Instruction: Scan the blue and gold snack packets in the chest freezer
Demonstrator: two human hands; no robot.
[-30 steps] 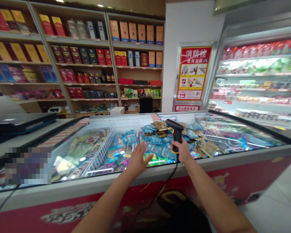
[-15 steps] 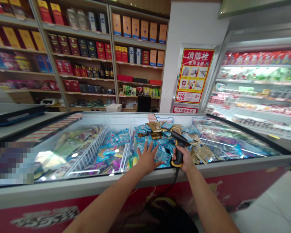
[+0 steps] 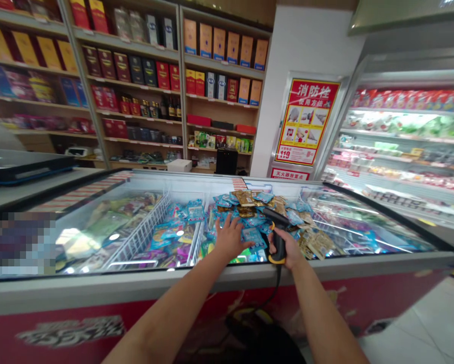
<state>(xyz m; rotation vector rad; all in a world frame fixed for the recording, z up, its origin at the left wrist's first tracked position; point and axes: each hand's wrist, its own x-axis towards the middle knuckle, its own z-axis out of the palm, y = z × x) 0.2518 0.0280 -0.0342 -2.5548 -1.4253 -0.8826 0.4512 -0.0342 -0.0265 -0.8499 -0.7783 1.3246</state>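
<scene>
My left hand (image 3: 230, 238) is over the chest freezer with its fingers spread, near a pile of blue packets (image 3: 252, 238). Whether its fingertips touch the packets, I cannot tell. In my right hand (image 3: 290, 248) is a black and yellow barcode scanner (image 3: 278, 237), gripped by its handle, with its head tilted toward the far left over the pile. A dark cable hangs from the handle down the freezer's front. Gold-brown packets (image 3: 317, 242) lie to the right of the scanner, and more gold packets (image 3: 243, 198) rest on top of the blue ones.
The freezer's front rim (image 3: 143, 284) runs between me and the packets. White wire dividers (image 3: 139, 230) split its inside on the left. Behind stand shelves of boxed goods (image 3: 219, 43); at right is a lit display fridge (image 3: 408, 136). A dark device (image 3: 26, 164) sits at far left.
My left hand's fingers have bent a little and reach slightly farther into the pile. The scanner's head has dipped slightly and shifted left. The view has turned slightly.
</scene>
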